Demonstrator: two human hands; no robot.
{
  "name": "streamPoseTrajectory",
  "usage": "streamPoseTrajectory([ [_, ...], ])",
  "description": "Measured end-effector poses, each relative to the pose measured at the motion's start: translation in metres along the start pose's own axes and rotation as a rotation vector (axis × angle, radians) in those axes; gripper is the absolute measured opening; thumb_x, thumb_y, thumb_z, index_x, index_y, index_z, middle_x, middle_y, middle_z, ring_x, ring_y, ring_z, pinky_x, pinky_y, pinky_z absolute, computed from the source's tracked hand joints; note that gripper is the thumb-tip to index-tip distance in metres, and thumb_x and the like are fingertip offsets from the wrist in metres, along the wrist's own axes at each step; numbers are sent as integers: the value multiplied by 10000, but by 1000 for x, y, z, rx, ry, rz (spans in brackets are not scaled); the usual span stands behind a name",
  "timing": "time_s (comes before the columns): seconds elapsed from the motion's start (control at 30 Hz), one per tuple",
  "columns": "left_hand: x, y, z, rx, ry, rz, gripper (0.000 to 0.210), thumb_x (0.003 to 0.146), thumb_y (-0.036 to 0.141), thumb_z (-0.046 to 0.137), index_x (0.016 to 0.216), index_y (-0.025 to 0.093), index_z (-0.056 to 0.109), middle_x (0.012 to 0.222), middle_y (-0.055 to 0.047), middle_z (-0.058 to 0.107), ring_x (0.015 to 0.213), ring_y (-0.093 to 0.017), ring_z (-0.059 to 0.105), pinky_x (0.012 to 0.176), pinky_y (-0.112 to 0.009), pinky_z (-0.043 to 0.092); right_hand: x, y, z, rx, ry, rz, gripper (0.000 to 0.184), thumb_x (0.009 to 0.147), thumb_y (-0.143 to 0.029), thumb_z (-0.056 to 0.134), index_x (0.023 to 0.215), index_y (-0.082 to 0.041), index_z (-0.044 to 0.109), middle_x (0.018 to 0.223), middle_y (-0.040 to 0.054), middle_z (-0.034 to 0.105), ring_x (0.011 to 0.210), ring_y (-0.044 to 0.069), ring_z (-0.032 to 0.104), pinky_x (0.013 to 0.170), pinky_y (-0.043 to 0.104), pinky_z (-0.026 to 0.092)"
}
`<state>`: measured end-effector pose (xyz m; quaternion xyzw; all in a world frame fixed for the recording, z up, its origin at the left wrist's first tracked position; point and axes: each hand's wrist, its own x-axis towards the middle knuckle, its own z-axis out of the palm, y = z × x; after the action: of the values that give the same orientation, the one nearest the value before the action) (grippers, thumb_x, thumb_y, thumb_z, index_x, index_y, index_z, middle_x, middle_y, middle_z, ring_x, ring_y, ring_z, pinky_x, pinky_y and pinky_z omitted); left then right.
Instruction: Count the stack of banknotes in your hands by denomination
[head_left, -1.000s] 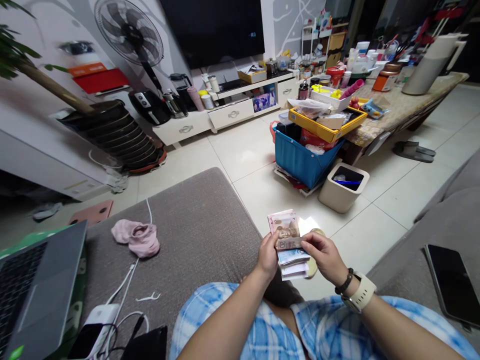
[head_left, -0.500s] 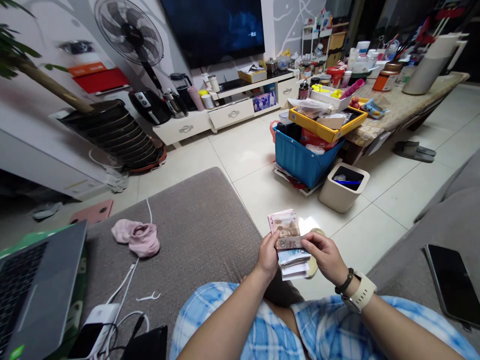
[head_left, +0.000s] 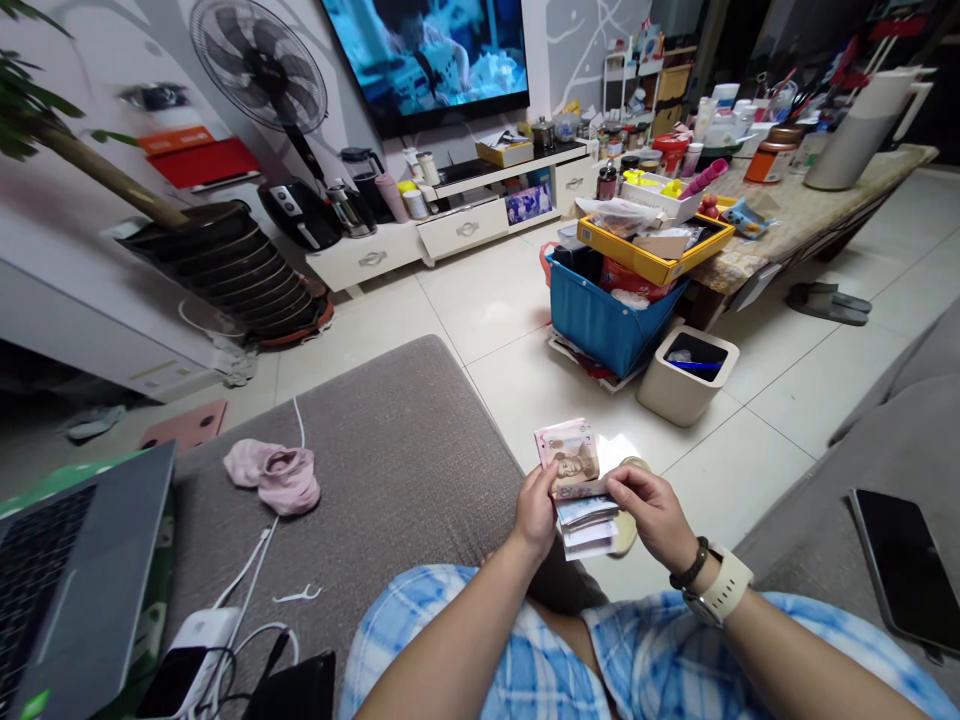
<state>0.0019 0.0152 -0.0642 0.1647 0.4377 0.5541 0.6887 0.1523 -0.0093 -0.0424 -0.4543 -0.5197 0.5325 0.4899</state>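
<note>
The left hand [head_left: 536, 515] is closed on a bundle of banknotes [head_left: 574, 450], its thumb pressed over the near-left part of the top note, while the right hand [head_left: 651, 508] holds thumb and fingers narrowly together at the right edge of a bent-over strip. The bundle is between the two hands, held up just past the knees; brown and pinkish notes lie uppermost, and bluish ones [head_left: 585, 510] with pale paper stick out below the bent strip. The handling looks to be midway: both hands are on the money, a note is partly turned, and the layers beneath seem left to deal with. No notes show set aside, and how many have been gone through cannot be told. A pale watch [head_left: 724, 590] circles the right wrist. Left of the hands stretches a grey cushioned seat [head_left: 405, 450], with a pink cloth [head_left: 289, 478] on it and a laptop [head_left: 90, 590] farther out; well to their right lies a phone [head_left: 907, 565]. Beyond the hands stand a beige bin [head_left: 679, 395] and a blue basket [head_left: 600, 315], then a crowded tabletop [head_left: 832, 212] ahead and to the right.
</note>
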Motion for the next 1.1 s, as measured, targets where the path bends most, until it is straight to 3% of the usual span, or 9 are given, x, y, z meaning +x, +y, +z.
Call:
streamPoseTrajectory([
  [0.37, 0, 1, 1, -12, -3, 3, 246, 615, 340, 717, 733, 141, 634, 715, -60, 697, 815, -249, 659, 756, -335, 474, 0, 2, 0, -24, 24, -20, 218, 827, -384, 557, 759, -181, 601, 683, 9, 539, 641, 142, 473, 593, 258, 397],
  [0.6, 1, 5, 4, -14, 29, 27, 265, 612, 348, 714, 759, 137, 646, 765, -71, 706, 792, -242, 666, 760, -338, 478, -3, 1, -3, -108, -7, -72, 218, 837, -387, 540, 824, -190, 632, 798, 51, 616, 726, 181, 535, 663, 303, 437],
  [0.8, 4, 2, 2, -28, 12, 45, 300, 615, 349, 710, 810, 130, 644, 775, -71, 703, 846, -253, 659, 779, -346, 474, -2, -4, -4, -124, 4, -68, 275, 853, -417, 500, 772, -188, 629, 742, 41, 609, 705, 175, 539, 658, 299, 440],
  [1.0, 3, -1, 1, -4, -66, 12, 311, 618, 296, 718, 869, 130, 638, 830, -89, 705, 822, -247, 658, 770, -358, 481, -1, 2, -3, -153, 57, -26, 202, 746, -374, 661, 769, -190, 581, 644, -9, 496, 573, 126, 435, 532, 256, 369],
  [1.1, 2, -2, 0, 32, -90, 11, 351, 610, 274, 729, 918, 128, 641, 885, -102, 703, 805, -242, 657, 776, -370, 479, 2, 5, -3, -110, 114, -7, 304, 684, -354, 721, 873, -205, 533, 707, -24, 480, 534, 95, 373, 481, 230, 330],
])
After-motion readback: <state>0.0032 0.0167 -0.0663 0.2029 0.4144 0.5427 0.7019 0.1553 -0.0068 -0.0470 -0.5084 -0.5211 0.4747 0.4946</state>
